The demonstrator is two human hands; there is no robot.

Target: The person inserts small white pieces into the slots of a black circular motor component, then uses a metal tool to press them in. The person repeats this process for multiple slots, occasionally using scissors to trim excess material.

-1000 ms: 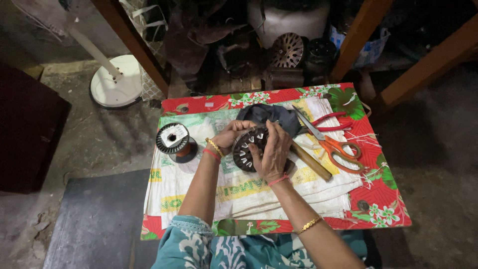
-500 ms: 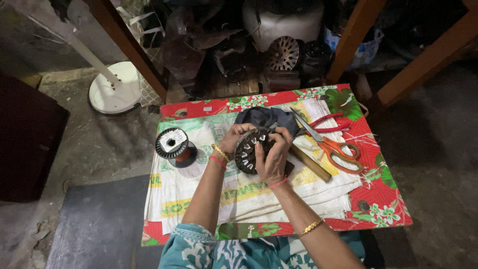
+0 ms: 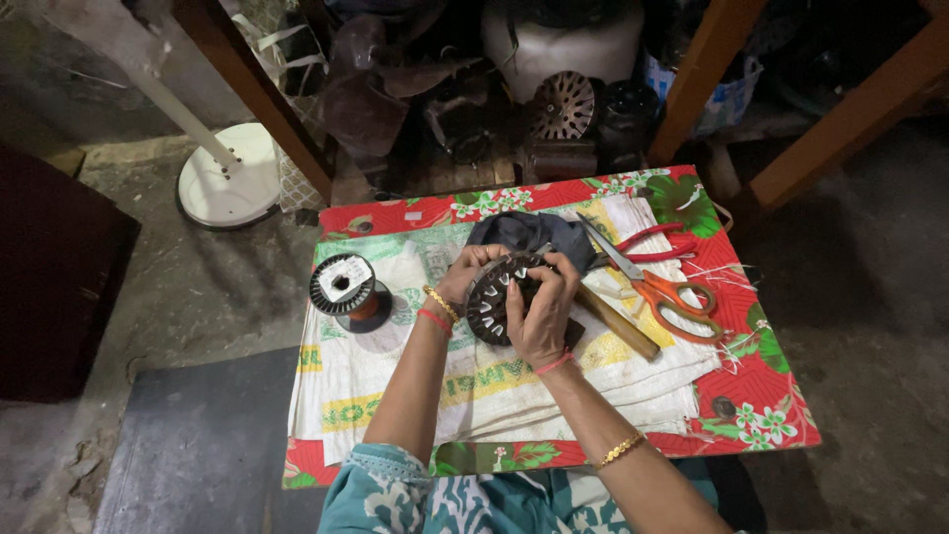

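Observation:
Both my hands hold a round dark metal motor core (image 3: pixel 494 297) with pale slot linings, tilted up over the middle of a low table. My left hand (image 3: pixel 467 277) grips its left rim from behind. My right hand (image 3: pixel 542 309) covers its right side, fingers curled over the top edge. A dark grey cloth (image 3: pixel 529 232) lies just behind the core. A spool of copper wire (image 3: pixel 348 289) with black flanges stands to the left of my left wrist.
The table carries a white woven sack (image 3: pixel 494 386) over a red floral cloth (image 3: pixel 761 396). Orange-handled scissors (image 3: pixel 657 287), red-handled pliers (image 3: pixel 652 242) and a wooden-handled tool (image 3: pixel 618 321) lie at the right. A white fan base (image 3: pixel 227 188) and old motor parts (image 3: pixel 563 104) stand behind.
The view has shifted slightly. My hands stay on the core, and the right hand has moved a little over its right side.

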